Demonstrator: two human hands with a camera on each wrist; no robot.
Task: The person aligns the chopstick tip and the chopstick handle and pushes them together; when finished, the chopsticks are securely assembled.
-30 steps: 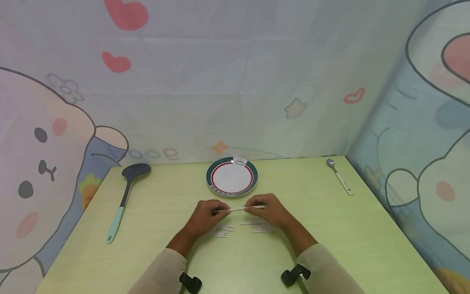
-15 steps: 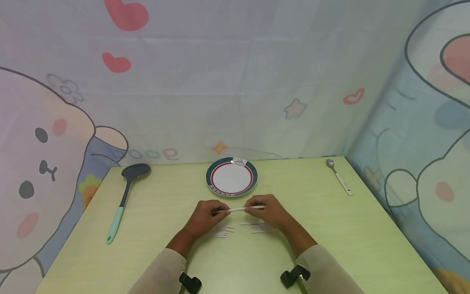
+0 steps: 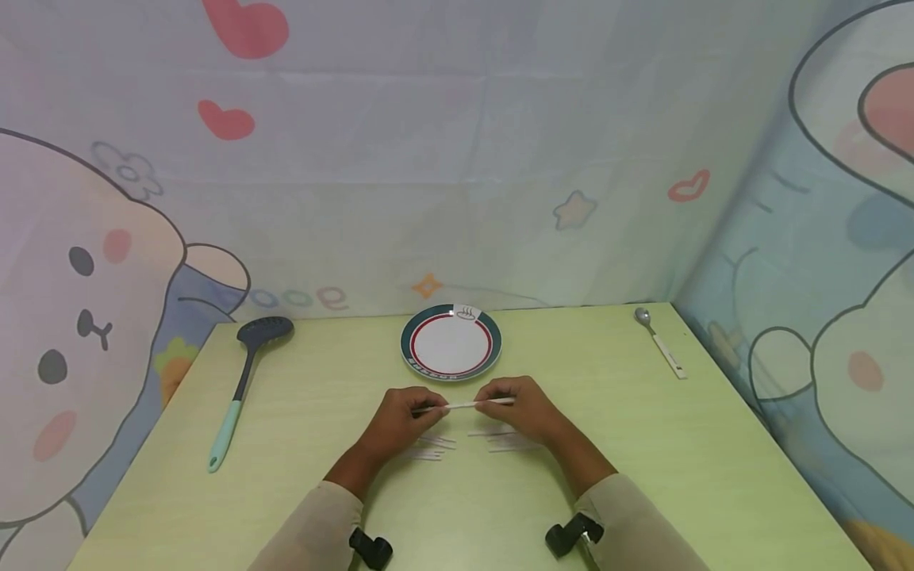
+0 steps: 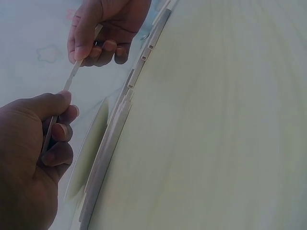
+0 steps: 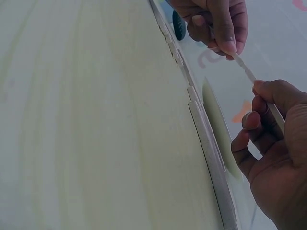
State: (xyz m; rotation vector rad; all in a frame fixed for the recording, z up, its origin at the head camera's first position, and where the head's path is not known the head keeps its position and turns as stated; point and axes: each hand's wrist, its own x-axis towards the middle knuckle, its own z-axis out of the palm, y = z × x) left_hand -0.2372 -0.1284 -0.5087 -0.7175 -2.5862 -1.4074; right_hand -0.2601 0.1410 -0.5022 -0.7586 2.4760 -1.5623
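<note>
A thin white stick [image 3: 462, 405] is held level above the table, in front of the plate [image 3: 451, 345]. My left hand [image 3: 397, 419] pinches its left part between thumb and fingers, and my right hand [image 3: 526, 408] pinches its right part. Between the hands a short length shows, with a small step in it, in the left wrist view. Beneath the left hand lie several white sticks [image 3: 428, 455]; several more sticks [image 3: 510, 446] lie partly hidden under the right hand. Some have square, hollow-looking ends in the left wrist view.
A black slotted turner-like spoon [image 3: 263, 331] with a mint handle lies at the left. At the far right corner is a small metal spoon [image 3: 667, 355] with a white handle. Behind the table [image 3: 321, 349] hangs a cartoon-printed cloth [image 3: 400, 159].
</note>
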